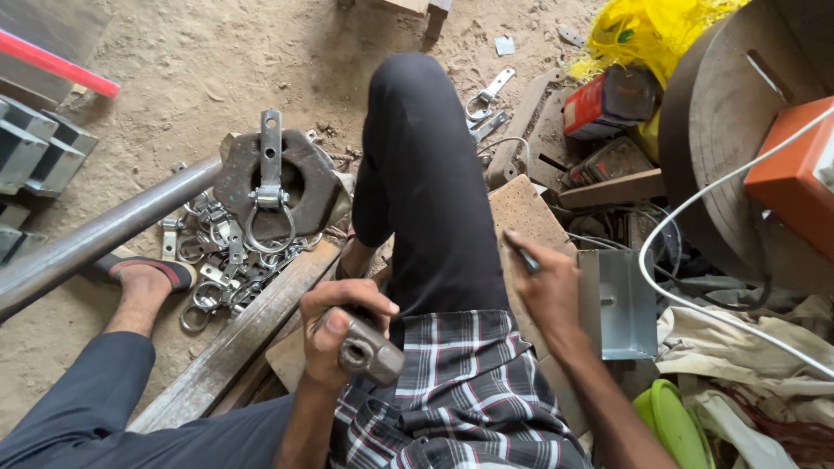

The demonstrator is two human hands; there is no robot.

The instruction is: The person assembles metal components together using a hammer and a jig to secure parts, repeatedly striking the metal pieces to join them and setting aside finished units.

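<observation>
My left hand grips a hammer just below its steel head, held close over my lap. My right hand pinches a thin dark rod-like piece between thumb and fingers, beside my raised right knee. In front of me a heavy rusty hexagonal block lies on the sandy ground. A shiny metal strap with a ring rests on top of it. Several similar ring clamps are heaped around the block's near side.
A steel pipe runs in from the left over my sandalled foot. A flat bar lies diagonally by my left leg. Right side holds a metal bracket, white cable, round disc, orange box, yellow mesh, green lid.
</observation>
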